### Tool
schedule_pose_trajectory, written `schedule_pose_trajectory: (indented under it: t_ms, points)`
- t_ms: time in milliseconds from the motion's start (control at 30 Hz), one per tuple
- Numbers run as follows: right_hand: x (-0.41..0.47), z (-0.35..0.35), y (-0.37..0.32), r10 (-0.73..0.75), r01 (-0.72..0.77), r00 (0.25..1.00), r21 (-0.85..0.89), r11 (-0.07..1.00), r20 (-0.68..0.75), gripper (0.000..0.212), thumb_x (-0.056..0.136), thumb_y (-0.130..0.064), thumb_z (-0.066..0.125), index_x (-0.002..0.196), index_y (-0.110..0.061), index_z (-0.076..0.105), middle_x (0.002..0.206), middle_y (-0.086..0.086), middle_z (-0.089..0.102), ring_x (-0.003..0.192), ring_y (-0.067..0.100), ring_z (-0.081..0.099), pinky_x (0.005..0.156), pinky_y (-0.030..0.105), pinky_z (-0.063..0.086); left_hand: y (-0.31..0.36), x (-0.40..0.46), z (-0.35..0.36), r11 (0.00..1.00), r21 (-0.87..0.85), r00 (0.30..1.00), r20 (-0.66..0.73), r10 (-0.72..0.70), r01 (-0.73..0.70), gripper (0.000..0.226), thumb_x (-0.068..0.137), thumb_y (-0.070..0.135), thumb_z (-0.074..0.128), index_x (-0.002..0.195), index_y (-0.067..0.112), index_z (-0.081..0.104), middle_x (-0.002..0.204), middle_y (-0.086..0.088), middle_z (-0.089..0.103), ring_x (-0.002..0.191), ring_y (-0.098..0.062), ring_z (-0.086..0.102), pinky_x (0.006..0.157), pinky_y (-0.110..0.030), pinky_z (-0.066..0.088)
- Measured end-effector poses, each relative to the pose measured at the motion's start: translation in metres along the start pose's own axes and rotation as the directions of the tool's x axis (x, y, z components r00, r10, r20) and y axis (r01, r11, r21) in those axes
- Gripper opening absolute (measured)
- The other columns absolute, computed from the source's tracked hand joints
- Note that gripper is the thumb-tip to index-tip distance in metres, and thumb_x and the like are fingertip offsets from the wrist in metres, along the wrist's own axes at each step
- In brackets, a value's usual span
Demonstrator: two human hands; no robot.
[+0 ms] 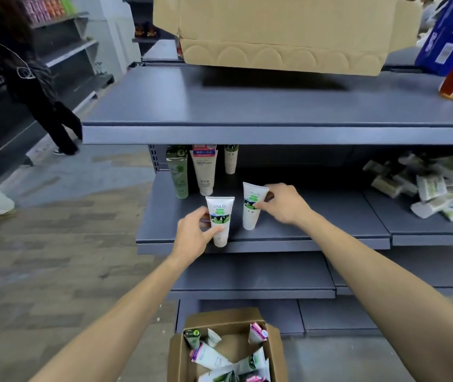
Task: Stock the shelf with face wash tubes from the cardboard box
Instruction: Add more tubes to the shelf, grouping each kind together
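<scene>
My left hand is wrapped around one white tube, and my right hand pinches a second tube just beside it. I stand both cap-down near the front edge of the middle shelf, labels facing out, so they read from the aisle. Three other tubes already stand further back on the left. The cardboard box sits on the floor below, with more tubes inside. Loose packets clutter the right; nothing blocks my spot.
</scene>
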State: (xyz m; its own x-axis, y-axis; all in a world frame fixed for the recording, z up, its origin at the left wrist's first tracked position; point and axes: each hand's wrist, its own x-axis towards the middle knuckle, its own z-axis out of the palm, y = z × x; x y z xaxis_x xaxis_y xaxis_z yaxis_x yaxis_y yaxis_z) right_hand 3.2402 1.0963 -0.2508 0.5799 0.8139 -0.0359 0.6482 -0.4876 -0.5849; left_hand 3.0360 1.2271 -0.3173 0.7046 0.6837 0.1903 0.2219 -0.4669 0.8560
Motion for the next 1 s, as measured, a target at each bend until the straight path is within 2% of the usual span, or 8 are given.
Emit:
schedule_pose_trajectory:
  t_ms: [167, 267, 433, 567, 667, 800, 933, 1000]
  points:
    - [0.029, -0.002, 0.008, -0.091, 0.092, 0.993, -0.013, 0.996, 0.070, 0.022, 0.087, -0.032, 0.069, 0.106, -0.020, 0.069, 0.099, -0.006, 0.071, 0.089, 0.012, 0.065, 0.079, 0.028, 0.052, 0.009, 0.018, 0.020, 1.000, 0.003, 0.998, -0.068, -0.019, 0.019, 0.030, 0.076, 0.020, 0.080, 0.097, 0.034, 0.064, 0.083, 0.024, 0.068, 0.072, 0.006, 0.065, 0.063, -0.005, 0.045]
    - [0.036, 0.001, 0.018, -0.103, 0.098, 0.992, 0.060, 0.993, 0.074, 0.027, 0.085, -0.036, 0.069, 0.109, -0.023, 0.068, 0.101, -0.009, 0.071, 0.092, 0.008, 0.065, 0.080, 0.023, 0.049, 0.009, 0.025, 0.026, 0.998, 0.021, 0.993, -0.110, -0.053, 0.056, 0.031, 0.077, 0.022, 0.080, 0.104, 0.026, 0.065, 0.086, 0.020, 0.068, 0.075, 0.006, 0.065, 0.066, -0.004, 0.044]
    - [0.030, 0.028, 0.035, -0.119, 0.105, 0.991, 0.191, 0.976, 0.062, 0.043, 0.075, -0.032, 0.078, 0.113, -0.026, 0.059, 0.100, -0.012, 0.069, 0.086, 0.003, 0.065, 0.079, 0.026, 0.055, 0.008, 0.025, 0.028, 0.997, 0.019, 0.990, -0.118, -0.075, 0.078, 0.033, 0.080, 0.024, 0.079, 0.110, 0.020, 0.065, 0.104, 0.012, 0.071, 0.091, -0.002, 0.067, 0.083, -0.022, 0.054]
    - [0.027, 0.059, 0.047, -0.061, 0.091, 0.993, 0.331, 0.939, -0.099, 0.044, 0.071, -0.031, 0.083, 0.108, -0.025, 0.060, 0.099, -0.011, 0.068, 0.081, -0.002, 0.064, 0.067, 0.013, 0.052, 0.003, 0.014, 0.043, 0.988, -0.063, 0.962, -0.225, -0.151, 0.141, 0.052, 0.073, 0.017, 0.084, 0.120, 0.018, 0.061, 0.113, 0.012, 0.064, 0.095, 0.006, 0.062, 0.069, -0.004, 0.048]
    - [0.030, 0.072, 0.052, -0.058, 0.117, 0.986, 0.407, 0.906, -0.156, 0.042, 0.073, -0.032, 0.082, 0.107, -0.021, 0.061, 0.101, -0.009, 0.068, 0.083, -0.006, 0.064, 0.067, 0.008, 0.052, -0.003, 0.013, 0.059, 0.984, -0.073, 0.946, -0.270, -0.179, 0.165, 0.035, 0.074, 0.015, 0.083, 0.104, 0.015, 0.065, 0.097, 0.011, 0.070, 0.085, 0.013, 0.062, 0.066, 0.001, 0.043]
    - [0.052, 0.071, 0.051, -0.090, 0.151, 0.980, 0.365, 0.919, -0.179, 0.037, 0.078, -0.032, 0.080, 0.107, -0.019, 0.061, 0.101, -0.009, 0.068, 0.088, -0.001, 0.065, 0.074, 0.011, 0.054, -0.009, 0.027, 0.069, 0.985, -0.070, 0.936, -0.308, -0.172, 0.158, 0.025, 0.077, 0.017, 0.081, 0.097, 0.015, 0.067, 0.086, 0.019, 0.068, 0.082, 0.014, 0.063, 0.067, 0.000, 0.045]
    - [0.086, 0.064, 0.047, -0.112, 0.156, 0.973, 0.212, 0.965, -0.204, 0.037, 0.079, -0.036, 0.079, 0.106, -0.016, 0.065, 0.095, -0.011, 0.068, 0.081, -0.002, 0.063, 0.067, 0.001, 0.046, -0.018, 0.048, 0.071, 0.991, -0.021, 0.939, -0.316, -0.133, 0.133, 0.026, 0.079, 0.018, 0.079, 0.102, 0.013, 0.067, 0.091, 0.010, 0.070, 0.085, 0.003, 0.066, 0.073, -0.011, 0.054]
    - [0.108, 0.062, 0.044, -0.105, 0.136, 0.972, 0.142, 0.980, -0.210, 0.041, 0.079, -0.037, 0.078, 0.109, -0.012, 0.065, 0.101, -0.004, 0.072, 0.086, 0.007, 0.067, 0.078, 0.015, 0.053, -0.022, 0.056, 0.072, 0.992, -0.005, 0.936, -0.330, -0.124, 0.130, 0.026, 0.080, 0.017, 0.078, 0.102, 0.013, 0.067, 0.092, 0.010, 0.071, 0.084, 0.003, 0.065, 0.073, -0.009, 0.053]
